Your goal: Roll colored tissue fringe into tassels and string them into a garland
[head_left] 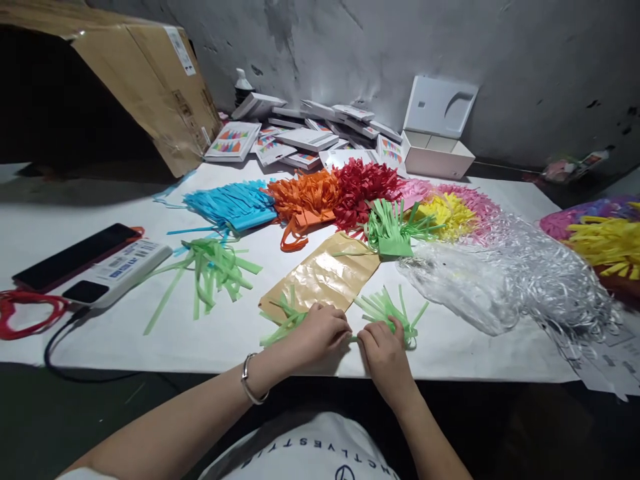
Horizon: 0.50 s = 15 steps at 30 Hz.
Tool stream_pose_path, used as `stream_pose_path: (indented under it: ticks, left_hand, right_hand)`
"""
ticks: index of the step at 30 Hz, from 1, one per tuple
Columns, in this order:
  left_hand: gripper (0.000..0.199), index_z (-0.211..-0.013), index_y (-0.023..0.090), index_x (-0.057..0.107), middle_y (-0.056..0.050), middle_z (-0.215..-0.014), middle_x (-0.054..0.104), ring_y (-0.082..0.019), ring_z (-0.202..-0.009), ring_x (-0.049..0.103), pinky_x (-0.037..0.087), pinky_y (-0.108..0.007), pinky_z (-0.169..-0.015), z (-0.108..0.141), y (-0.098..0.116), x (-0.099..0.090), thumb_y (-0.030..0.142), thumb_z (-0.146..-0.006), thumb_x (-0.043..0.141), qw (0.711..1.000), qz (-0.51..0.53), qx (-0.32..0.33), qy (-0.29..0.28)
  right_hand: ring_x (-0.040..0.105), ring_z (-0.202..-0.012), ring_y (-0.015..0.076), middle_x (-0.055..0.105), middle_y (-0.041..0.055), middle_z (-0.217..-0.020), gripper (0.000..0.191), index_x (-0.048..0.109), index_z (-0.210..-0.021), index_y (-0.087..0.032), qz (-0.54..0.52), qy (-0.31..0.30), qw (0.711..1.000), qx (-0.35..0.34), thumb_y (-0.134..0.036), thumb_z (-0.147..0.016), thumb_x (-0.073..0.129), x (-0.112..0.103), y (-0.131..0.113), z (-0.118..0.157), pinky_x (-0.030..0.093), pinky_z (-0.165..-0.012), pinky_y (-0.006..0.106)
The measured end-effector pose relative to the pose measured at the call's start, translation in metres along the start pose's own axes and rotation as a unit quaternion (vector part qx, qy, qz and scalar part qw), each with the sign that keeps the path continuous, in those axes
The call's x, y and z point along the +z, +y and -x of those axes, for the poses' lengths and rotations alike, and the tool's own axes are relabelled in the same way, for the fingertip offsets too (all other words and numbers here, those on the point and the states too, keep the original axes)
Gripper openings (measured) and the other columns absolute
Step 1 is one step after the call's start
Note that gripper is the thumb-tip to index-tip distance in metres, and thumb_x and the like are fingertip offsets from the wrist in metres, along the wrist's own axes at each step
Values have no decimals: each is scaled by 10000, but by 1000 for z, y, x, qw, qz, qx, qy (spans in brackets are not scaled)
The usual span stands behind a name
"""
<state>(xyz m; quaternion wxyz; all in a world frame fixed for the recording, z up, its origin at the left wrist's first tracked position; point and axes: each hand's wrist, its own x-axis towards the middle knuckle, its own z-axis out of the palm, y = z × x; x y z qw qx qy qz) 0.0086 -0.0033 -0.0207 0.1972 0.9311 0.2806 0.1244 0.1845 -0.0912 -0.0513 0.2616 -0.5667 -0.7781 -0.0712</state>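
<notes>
Near the front edge of the table, my left hand [323, 333] and my right hand [384, 350] are closed on a light green paper tassel [387, 308]. Its narrow middle shows in the gap between my fingers, and its cut strips fan out beyond each hand. Just behind my left hand lies a shiny tan paper sheet or bag [325, 270]. A loose green tassel [213, 267] rests to the left, its strips spread out. Behind the tan paper sits a green fringed bundle [393, 230]. My fingertips partly hide their grip.
Blue [230, 203], orange [305, 197] and red fringe bundles [365, 190] stretch across the table, with silver tinsel [545, 273] at right. A phone [80, 257] and power bank [120, 270] lie left. Behind are flat packs [305, 138], a cardboard box [145, 87] and an opened white box [437, 157].
</notes>
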Motion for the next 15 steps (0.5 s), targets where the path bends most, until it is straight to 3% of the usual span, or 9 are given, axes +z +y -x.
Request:
stream_pose_path:
  ticks: [8,15]
  left_hand:
    - [175,-750,196,703,-24,-767,699,-207,-796,604,330,-358,-746,-1,10,10,79,-843,612,999,-31,-34,13]
    - [131,-812,181,649,-34,-837,672,-210,-855,573,306,-392,-799,15,5,22,155,-928,592,994,-90,25,53]
  right_hand:
    - [579,-847,180,641,22,-855,163,625,-899,-210,-79,12,996,37,-208,-1001,497,-8,4,8,298,-1017,432]
    - [565,-861,185,639,18,-869,161,628,-896,-214,-99,12,993,60,-208,-1002,507,-13,8,19,306,-981,425]
